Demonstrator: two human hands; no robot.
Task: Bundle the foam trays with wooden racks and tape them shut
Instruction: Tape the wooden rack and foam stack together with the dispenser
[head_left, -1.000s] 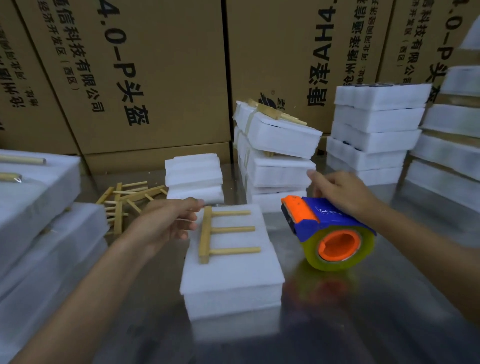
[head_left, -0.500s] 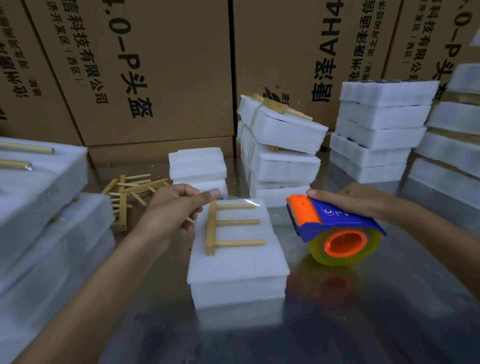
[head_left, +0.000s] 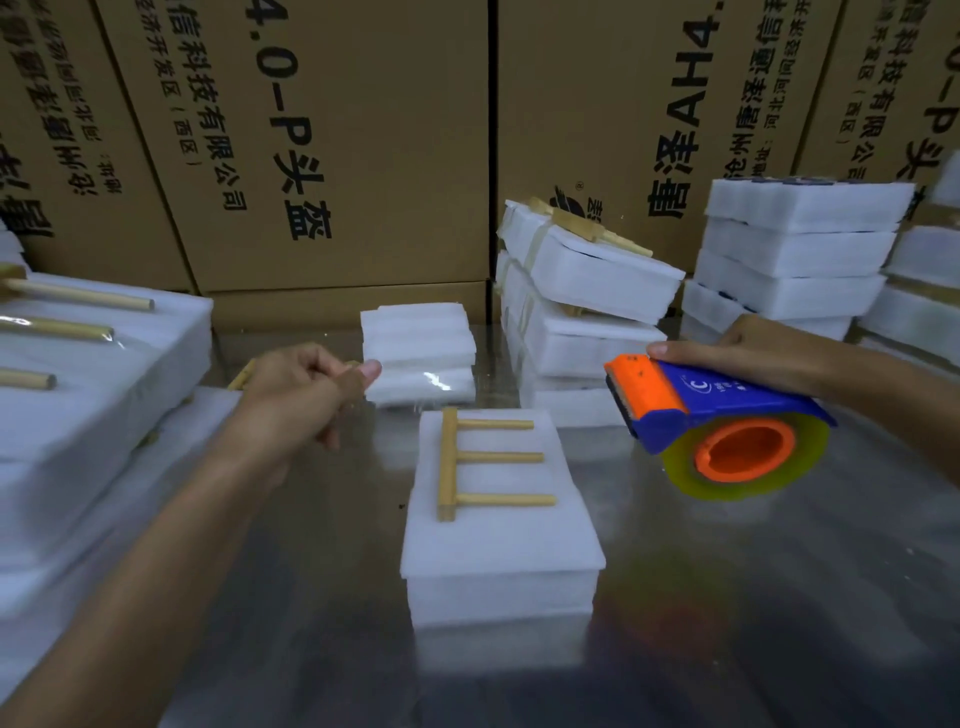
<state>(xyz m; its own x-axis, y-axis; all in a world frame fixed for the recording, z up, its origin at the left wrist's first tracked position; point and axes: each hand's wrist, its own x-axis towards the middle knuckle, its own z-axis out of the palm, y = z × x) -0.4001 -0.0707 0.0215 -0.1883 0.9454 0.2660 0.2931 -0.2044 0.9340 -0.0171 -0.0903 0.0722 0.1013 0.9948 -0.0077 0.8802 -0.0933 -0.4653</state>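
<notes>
**Tape drawn out over a foam stack**

Cardboard cartons (head_left: 332, 145) wall off a shiny metal table (head_left: 753, 597). At its centre lies a stack of foam trays (head_left: 498, 545), a wooden rack (head_left: 483, 460) flat on top. Right hand (head_left: 753, 356) grips the tape dispenser (head_left: 717, 415) just right of the stack. Left hand (head_left: 306, 389), fingers curled, pinches the clear tape end (head_left: 431, 379).
</notes>
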